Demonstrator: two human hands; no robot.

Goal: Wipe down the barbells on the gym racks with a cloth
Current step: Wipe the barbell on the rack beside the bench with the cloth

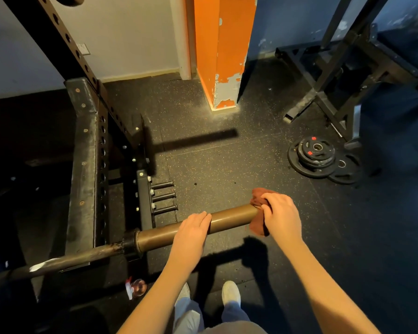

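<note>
Wiping the end of the barbell [155,235] is the step in hand. The bar lies across the black rack [87,165], and its bronze sleeve [229,219] sticks out toward the person. The right hand [281,216] grips the reddish-brown cloth [257,226], which is wrapped around the tip of the sleeve. The left hand [193,227] rests on the sleeve nearer the collar, fingers laid over the top; whether they close underneath cannot be seen. The two hands are apart, with bare metal between them. To do this well, the left hand should probably press the bar steady while the right keeps the cloth closed all around and draws it along the whole sleeve. Some weight plates [316,155] lie on the floor, well apart.
</note>
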